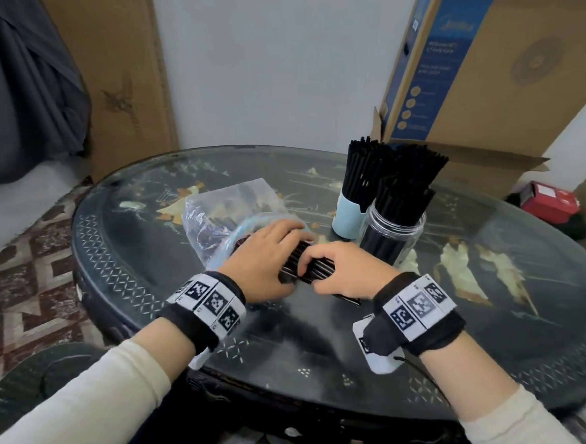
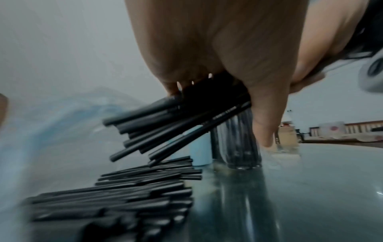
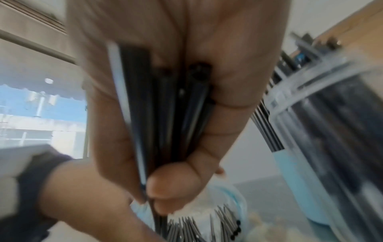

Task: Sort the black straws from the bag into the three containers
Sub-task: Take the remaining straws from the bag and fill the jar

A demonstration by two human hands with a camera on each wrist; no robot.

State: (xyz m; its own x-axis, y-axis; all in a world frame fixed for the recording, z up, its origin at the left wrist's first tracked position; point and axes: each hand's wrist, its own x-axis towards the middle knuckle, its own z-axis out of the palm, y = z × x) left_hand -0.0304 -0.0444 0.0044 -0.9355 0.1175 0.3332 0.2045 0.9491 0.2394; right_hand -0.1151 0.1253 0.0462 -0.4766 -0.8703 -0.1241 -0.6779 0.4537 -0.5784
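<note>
Both hands meet at the middle of the dark glass table (image 1: 496,312). My right hand (image 1: 339,270) grips a bundle of black straws (image 1: 317,270); the right wrist view shows that bundle (image 3: 165,106) clamped between thumb and fingers. My left hand (image 1: 266,257) lies with straight fingers over loose straws (image 2: 124,196) at the mouth of the clear plastic bag (image 1: 229,205). Behind the hands stand a light blue cup (image 1: 348,218) and a clear jar (image 1: 394,239), both full of upright straws. A third bunch of straws (image 1: 418,166) rises behind them; its container is hidden.
A large cardboard box (image 1: 481,73) leans at the table's back right corner, close to the containers. A red box (image 1: 547,199) lies on the floor beyond. Flat cardboard (image 1: 121,78) and dark cloth (image 1: 19,84) stand at the back left.
</note>
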